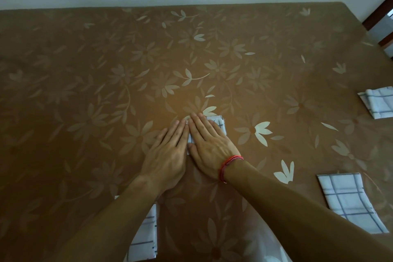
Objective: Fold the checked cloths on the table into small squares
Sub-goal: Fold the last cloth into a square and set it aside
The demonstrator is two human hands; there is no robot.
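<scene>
Checked cloths lie around the brown flowered table (106,91): one (145,238) at the near edge under the forearms, two folded ones at right (348,198) (378,102). At centre, the left hand (168,155) and right hand (209,144) press flat and open, gripping nothing, on a small folded square (219,123). It looks light, thin and limp, likely to spring open, so I would pinch it by its stacked edges.

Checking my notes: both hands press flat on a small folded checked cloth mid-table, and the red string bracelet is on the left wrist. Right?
Not quite. In the head view, the red string bracelet is on the right wrist. Both the left hand and right hand do press flat on the small folded checked cloth mid-table.
</scene>
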